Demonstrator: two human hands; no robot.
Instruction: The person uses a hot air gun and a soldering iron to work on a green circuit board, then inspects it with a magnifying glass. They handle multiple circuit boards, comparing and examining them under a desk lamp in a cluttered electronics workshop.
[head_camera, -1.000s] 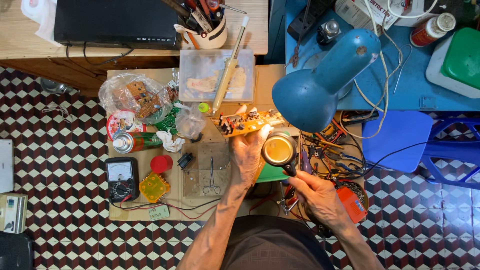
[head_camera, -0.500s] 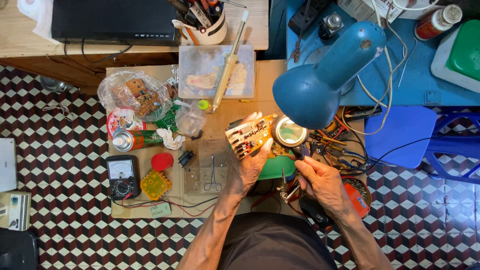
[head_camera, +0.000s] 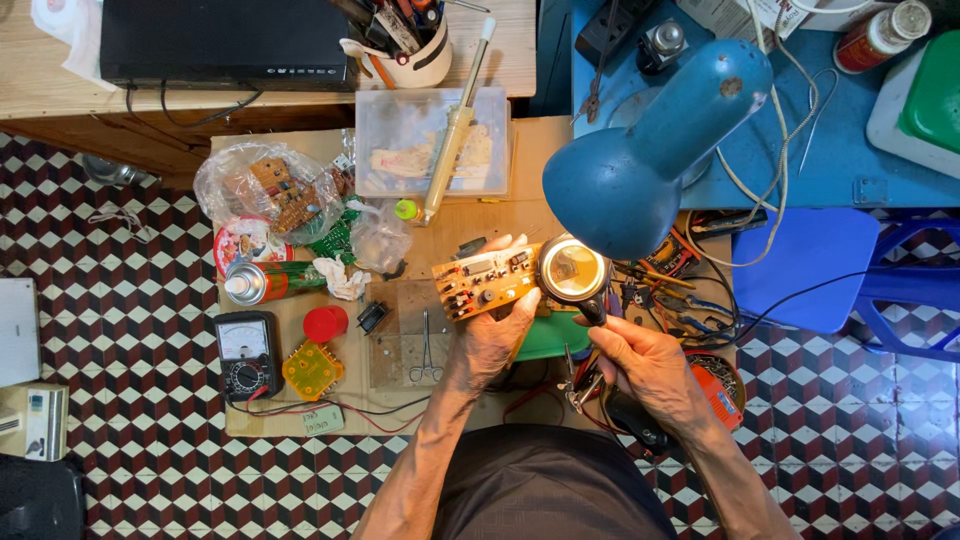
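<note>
My left hand (head_camera: 492, 335) holds an orange circuit board (head_camera: 486, 280) flat above the low wooden board table (head_camera: 300, 420), fingers wrapped round its near and far edges. My right hand (head_camera: 645, 365) grips the dark handle of a round magnifying glass (head_camera: 572, 270), whose lens sits just right of the circuit board and touches its edge. Both are lit from above by the blue desk lamp (head_camera: 650, 165), which hangs over them.
On the table lie a black analog multimeter (head_camera: 246, 352), a yellow plastic part (head_camera: 313, 370), a red cap (head_camera: 324, 323), a spray can (head_camera: 270, 282), scissors (head_camera: 427, 348), a clear box (head_camera: 430, 142) with a solder sucker (head_camera: 452, 135), and a bag of boards (head_camera: 270, 190). Tangled wires and tools (head_camera: 680, 290) lie right.
My left hand has turned the circuit board flat and moved it left. My right hand has brought the magnifying glass up beside it, from lower on the table.
</note>
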